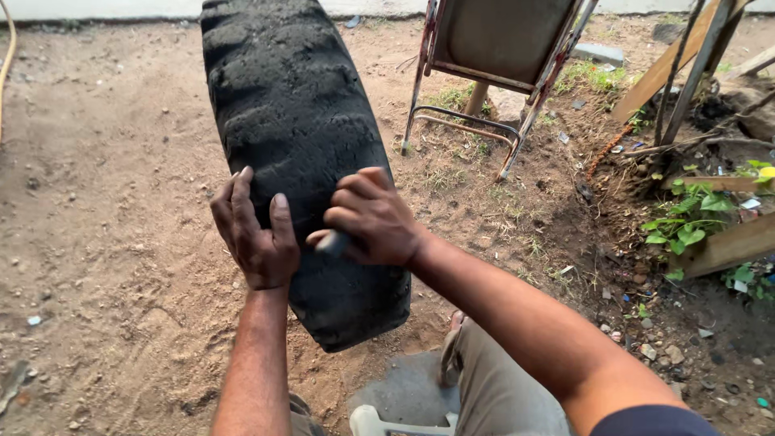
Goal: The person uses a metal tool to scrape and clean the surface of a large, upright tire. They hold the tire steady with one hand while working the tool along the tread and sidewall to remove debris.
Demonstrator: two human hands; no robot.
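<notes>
On bare dirt near the person, the upright black tyre [303, 153] is steadied by the flat, open left hand [254, 234] while the right hand [373, 218], closed round a small grey tool [333, 243], works the tread; firm bracing advisable.

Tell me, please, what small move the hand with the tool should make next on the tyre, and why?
Probably a short stroke of the tool along the tread. The right hand is closed around it with its end against the black tyre, and the left hand lies flat on the tread beside it, seemingly steadying the standing tyre.
</notes>
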